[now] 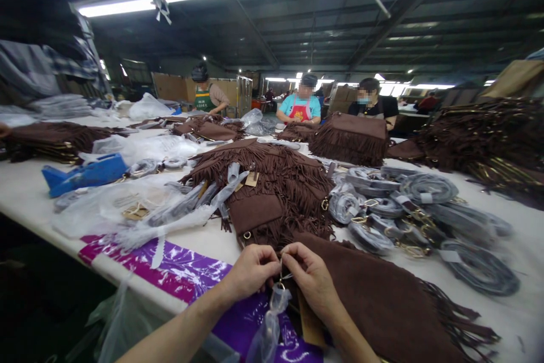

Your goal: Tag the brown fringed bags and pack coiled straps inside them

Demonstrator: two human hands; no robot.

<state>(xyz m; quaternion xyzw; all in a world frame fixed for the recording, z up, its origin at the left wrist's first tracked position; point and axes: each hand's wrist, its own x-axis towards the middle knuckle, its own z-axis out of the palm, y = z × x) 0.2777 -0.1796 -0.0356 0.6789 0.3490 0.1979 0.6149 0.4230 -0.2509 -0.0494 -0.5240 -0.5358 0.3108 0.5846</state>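
My left hand and my right hand meet at the front of the table, both with fingertips pinched together. Between them is a small gold metal clasp, with a thin pale string beside it. From the clasp hangs a strap wrapped in clear plastic. Below my right hand a brown card tag hangs down. A dark brown fringed suede bag lies under and right of my right hand. Exactly what sits between the fingertips is partly hidden.
More fringed bags are heaped ahead. Plastic-wrapped coiled straps with gold clasps lie right. Left are a blue tape dispenser, clear plastic bags and a purple glossy sheet. Several people work across the table.
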